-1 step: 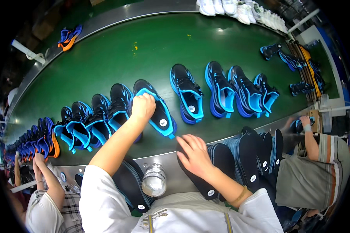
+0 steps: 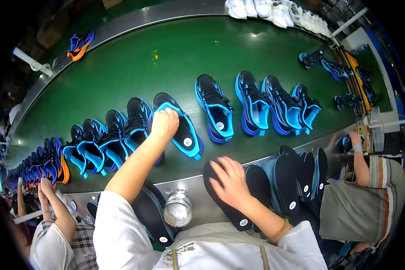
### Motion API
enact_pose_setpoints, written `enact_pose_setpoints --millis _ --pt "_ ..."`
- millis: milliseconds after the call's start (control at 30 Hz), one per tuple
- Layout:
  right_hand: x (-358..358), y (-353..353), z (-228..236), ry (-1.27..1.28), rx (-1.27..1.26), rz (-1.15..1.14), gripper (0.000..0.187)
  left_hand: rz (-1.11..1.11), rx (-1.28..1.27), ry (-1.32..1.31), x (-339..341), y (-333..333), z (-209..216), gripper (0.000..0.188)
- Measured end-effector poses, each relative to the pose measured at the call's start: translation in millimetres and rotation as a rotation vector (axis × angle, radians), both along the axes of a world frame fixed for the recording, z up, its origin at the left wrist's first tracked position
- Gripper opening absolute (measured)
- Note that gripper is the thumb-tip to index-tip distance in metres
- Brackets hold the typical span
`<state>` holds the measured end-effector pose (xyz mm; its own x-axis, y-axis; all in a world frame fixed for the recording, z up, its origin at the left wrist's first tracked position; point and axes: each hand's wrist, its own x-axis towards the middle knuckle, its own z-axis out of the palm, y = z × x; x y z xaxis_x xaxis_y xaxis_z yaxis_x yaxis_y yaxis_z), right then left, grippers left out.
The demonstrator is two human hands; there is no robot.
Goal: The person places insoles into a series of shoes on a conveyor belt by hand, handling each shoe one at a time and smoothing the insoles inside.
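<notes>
My left hand (image 2: 166, 122) is closed on the tongue area of a black sneaker (image 2: 165, 99) with bright blue lining, on the green belt. A dark insole (image 2: 186, 130) with a round white sticker lies inside it. My right hand (image 2: 233, 185), fingers spread, is over the front stack of black insoles (image 2: 236, 217) near the belt's edge; whether it touches them I cannot tell. To the right of the held shoe stands a matching sneaker (image 2: 208, 90) with a stickered insole inside. Another matching sneaker (image 2: 138, 110) stands close on its left.
The green belt (image 2: 135, 63) carries more black-and-blue sneakers (image 2: 279, 105) and orange-soled shoes (image 2: 58, 159). More insoles (image 2: 287, 184) and a plastic-wrapped roundish object (image 2: 177, 209) sit on the metal edge. Co-workers stand left and right; white shoes (image 2: 276, 13) line the far side.
My right hand has shifted very slightly right, over the insoles. My left hand keeps its hold on the sneaker.
</notes>
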<state>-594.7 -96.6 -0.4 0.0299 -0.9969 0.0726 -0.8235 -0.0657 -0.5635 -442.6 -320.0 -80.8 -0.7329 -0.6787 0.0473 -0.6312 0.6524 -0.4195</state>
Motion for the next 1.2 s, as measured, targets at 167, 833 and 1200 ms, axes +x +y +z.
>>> enact_pose_setpoints --millis 167,833,1200 --pt "-39 96 12 0.157 0.056 -0.317 0.048 0.052 0.344 0.266 11 -8 30 0.022" --pt "-61 173 -14 -0.013 0.195 -0.494 0.064 -0.330 -0.413 0.450 30 48 36 0.042" --pt "-68 177 -20 -0.011 0.153 -0.467 0.064 0.287 0.008 0.528 17 20 -2 0.032"
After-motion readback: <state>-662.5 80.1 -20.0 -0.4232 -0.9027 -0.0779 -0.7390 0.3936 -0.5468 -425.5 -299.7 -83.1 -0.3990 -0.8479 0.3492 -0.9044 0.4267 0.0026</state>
